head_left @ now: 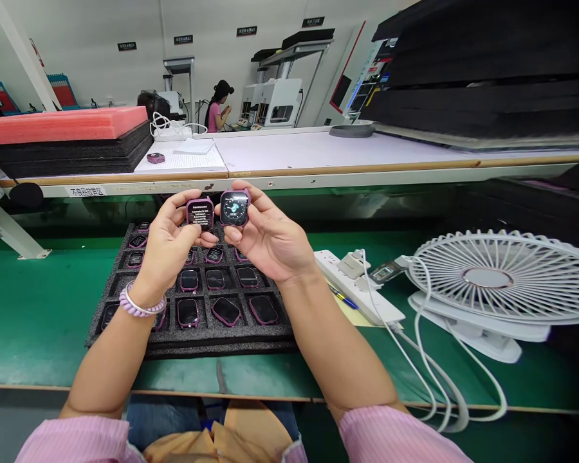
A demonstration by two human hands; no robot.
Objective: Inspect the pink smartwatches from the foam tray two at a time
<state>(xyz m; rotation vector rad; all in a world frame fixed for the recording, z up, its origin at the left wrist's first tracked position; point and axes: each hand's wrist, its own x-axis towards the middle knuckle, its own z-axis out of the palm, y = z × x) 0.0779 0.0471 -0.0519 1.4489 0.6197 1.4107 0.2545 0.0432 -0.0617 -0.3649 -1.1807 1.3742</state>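
Note:
My left hand [166, 241] grips a purple smartwatch body [200, 213] whose lit screen shows lines of text. Beside it, my right hand [265, 238] pinches a second purple smartwatch body [234, 208] with a round dial on its screen. Both hands are raised side by side over a black foam tray [193, 344] on the green bench. The tray's pockets hold several more purple watch bodies [226, 311] with dark screens.
A white power strip [354, 289] with plugs and cables lies right of the tray. A white desk fan [499, 283] lies tilted at the right. A raised white shelf [318, 154] carries stacked foam [67, 138], papers and another watch. A person sits at machines in the background.

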